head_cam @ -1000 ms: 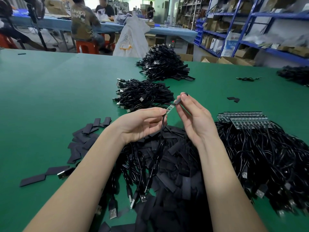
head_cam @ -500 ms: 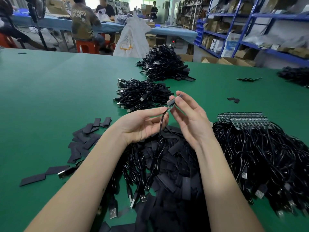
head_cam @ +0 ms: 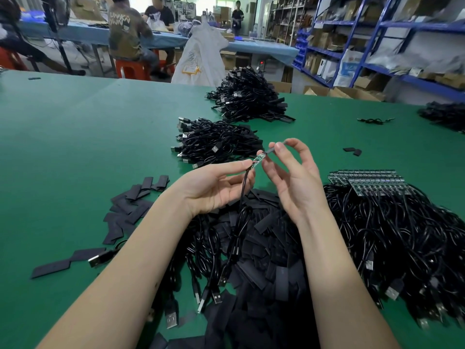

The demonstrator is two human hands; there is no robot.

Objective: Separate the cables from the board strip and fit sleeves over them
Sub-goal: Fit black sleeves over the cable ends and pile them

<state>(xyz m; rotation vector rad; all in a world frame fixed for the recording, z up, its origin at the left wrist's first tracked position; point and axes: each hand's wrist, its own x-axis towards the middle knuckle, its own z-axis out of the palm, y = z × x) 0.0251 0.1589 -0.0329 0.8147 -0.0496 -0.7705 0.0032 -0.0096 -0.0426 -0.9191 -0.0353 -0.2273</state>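
1. Above the middle of the green table (head_cam: 75, 147), the left hand (head_cam: 214, 187) pinches one black cable (head_cam: 242, 190) just below its small green circuit board (head_cam: 258, 159), thumb and forefinger closed on it, the cable hanging down into the pile beneath
2. Right hand (head_cam: 294, 182) pinches one dark sleeve (head_cam: 273, 149) between thumb and forefinger; the sleeve's near end sits at the tip of the board, and whether it overlaps the board cannot be told
3. Toward the right edge, a stack of board strips (head_cam: 367, 180) lies on a big tangle of cables (head_cam: 402, 243); the strips are too blurred to count
4. Under the forearms a heap of flat black sleeves (head_cam: 266, 248) is mixed with loose USB cables, too many to count
5. Left of that heap, a scatter of loose sleeves (head_cam: 130, 205) spreads toward the near left corner
6. Two heaps of cables stand toward the far edge: the nearer heap (head_cam: 219, 139) and the farther heap (head_cam: 249, 96)
7. Two stray sleeves (head_cam: 352, 151) lie apart on the right side
8. Beyond the far edge, one white sack (head_cam: 201, 56)
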